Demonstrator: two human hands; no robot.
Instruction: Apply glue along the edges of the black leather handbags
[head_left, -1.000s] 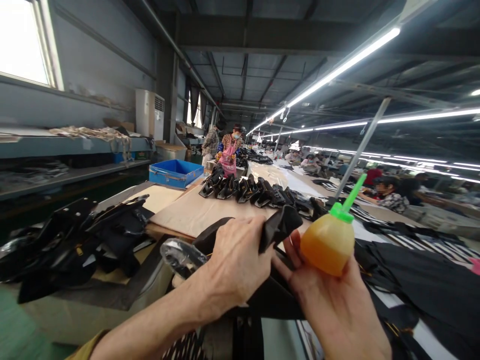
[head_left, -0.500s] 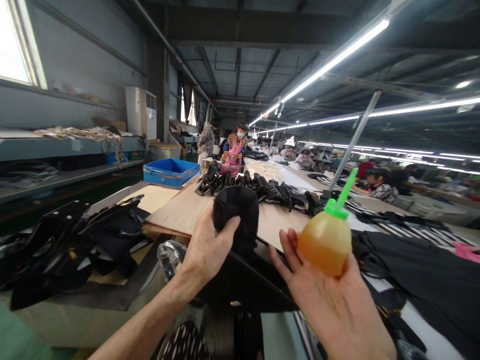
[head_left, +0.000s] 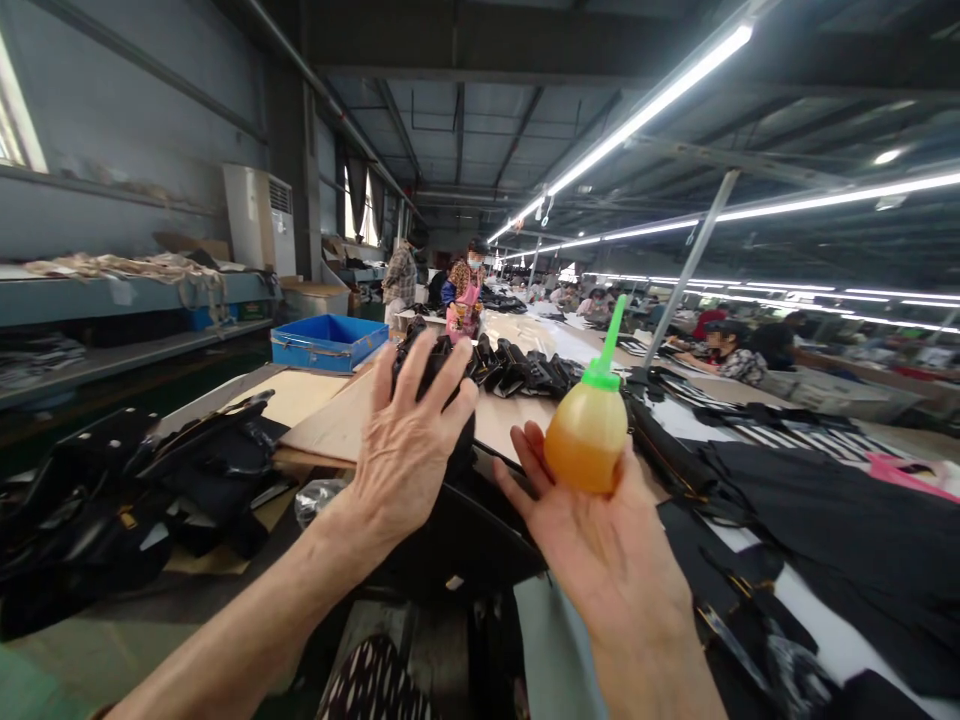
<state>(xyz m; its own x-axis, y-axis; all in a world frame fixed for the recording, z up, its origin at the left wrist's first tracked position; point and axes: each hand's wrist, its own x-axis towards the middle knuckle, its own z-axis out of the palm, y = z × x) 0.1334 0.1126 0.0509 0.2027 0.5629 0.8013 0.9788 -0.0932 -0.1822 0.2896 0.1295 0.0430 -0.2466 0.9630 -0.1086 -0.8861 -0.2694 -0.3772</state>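
My left hand is raised with its fingers spread, in front of a black rounded piece that it partly hides; whether they touch I cannot tell. My right hand is turned palm up and supports a squeeze bottle between palm and fingers. The bottle has a bright green pointed nozzle and amber liquid in its lower half. Below and between my hands lies a larger black panel with a small light mark near its lower edge.
Black pieces lie in a row across the long table. A blue bin stands at the left, with a pile of black parts nearer me. Black sheets cover the right side. A co-worker in a pink apron stands at the far end.
My left hand has opened from its thumb grip on the black rounded piece, fingers now spread. The bottle in my right hand appears further left and lower as the view shifts.
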